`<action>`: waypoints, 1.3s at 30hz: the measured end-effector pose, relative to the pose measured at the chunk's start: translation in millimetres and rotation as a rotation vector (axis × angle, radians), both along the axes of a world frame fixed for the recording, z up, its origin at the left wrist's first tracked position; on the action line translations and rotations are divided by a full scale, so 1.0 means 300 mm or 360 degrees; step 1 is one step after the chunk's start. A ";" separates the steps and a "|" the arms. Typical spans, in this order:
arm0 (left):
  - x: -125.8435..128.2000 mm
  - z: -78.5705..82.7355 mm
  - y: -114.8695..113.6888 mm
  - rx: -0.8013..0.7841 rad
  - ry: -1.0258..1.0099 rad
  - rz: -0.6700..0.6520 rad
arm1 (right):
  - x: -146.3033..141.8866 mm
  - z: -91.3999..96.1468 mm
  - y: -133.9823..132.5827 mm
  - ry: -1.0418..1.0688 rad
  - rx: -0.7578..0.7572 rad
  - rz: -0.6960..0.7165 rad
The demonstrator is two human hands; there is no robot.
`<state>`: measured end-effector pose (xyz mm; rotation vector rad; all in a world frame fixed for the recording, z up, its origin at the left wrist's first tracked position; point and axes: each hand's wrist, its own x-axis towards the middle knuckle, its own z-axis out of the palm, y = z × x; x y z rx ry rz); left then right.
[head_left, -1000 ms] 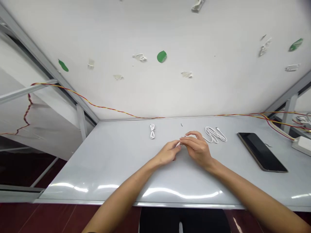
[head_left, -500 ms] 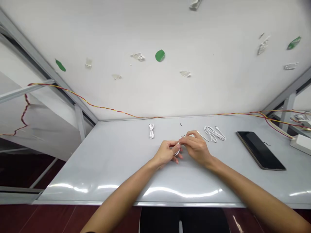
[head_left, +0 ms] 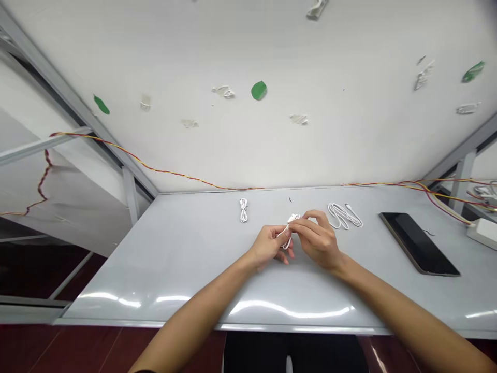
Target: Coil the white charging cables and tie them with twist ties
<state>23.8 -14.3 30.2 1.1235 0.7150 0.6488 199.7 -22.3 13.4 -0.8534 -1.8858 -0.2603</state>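
Note:
Between my two hands is a folded white cable [head_left: 294,218], its upper end poking out above my fingers. My left hand [head_left: 273,242] pinches the lower part of the bundle between thumb and fingers. From the right, the fingertips of my right hand [head_left: 317,235] press on the same cable near its upper end. A coiled white cable [head_left: 243,210], bound at its middle with a dark tie, lies to the left behind my left hand. Behind my right hand rests a loosely looped white cable [head_left: 345,215]. A short dark twist tie [head_left: 290,200] lies farther back.
At the right a dark phone-like slab [head_left: 419,243] lies flat on the grey table [head_left: 174,264]. A white power strip [head_left: 483,233] sits beyond it. Red and yellow twisted wires [head_left: 194,180] run along the white wall.
The cable bundle's upper end now shows above my fingers, where before it was mostly covered. My hands remain together in nearly the same spot. The view has shifted slightly.

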 end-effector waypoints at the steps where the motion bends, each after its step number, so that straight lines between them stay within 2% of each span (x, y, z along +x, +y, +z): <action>1: 0.007 -0.003 -0.003 0.0062 0.0020 0.0047 | -0.004 0.003 0.000 0.0016 0.0004 -0.0031; 6: 0.026 -0.025 -0.010 0.0315 0.0175 0.0194 | -0.017 0.012 0.004 0.0128 -0.0074 -0.0161; 10: 0.028 -0.037 -0.019 0.0425 0.0331 0.0269 | -0.023 0.009 0.005 0.0135 -0.0167 -0.0128; 14: 0.021 -0.017 -0.020 0.0502 0.0338 0.0289 | -0.018 0.008 0.007 0.0178 -0.0190 -0.0094; 16: 0.014 0.001 -0.013 0.0408 0.0222 0.0169 | -0.011 0.011 0.010 0.0196 -0.0221 -0.0049; 19: 0.002 0.018 0.001 0.0123 -0.0016 0.0016 | -0.001 0.016 0.015 0.0241 -0.0322 0.0009; 22: -0.004 0.013 0.010 0.0009 -0.0118 0.0078 | 0.001 0.018 0.012 0.0253 -0.0444 0.0096; 26: -0.006 0.002 0.014 0.0053 -0.0065 0.0124 | -0.005 0.022 0.001 0.0325 -0.0523 0.0144; 28: -0.005 0.000 0.015 0.0117 0.0026 0.0152 | -0.005 0.023 0.000 0.0459 -0.0672 0.0172; 33: 0.010 -0.013 0.015 0.0343 0.0147 0.0308 | 0.001 0.020 0.018 0.0961 -0.1284 0.0385; 36: 0.018 -0.027 0.011 0.0394 0.0132 0.0383 | 0.002 0.031 0.023 0.1108 -0.1499 0.0484; 39: 0.017 -0.035 0.008 0.0481 0.0059 0.0370 | 0.005 0.051 0.018 0.1132 -0.1654 0.0515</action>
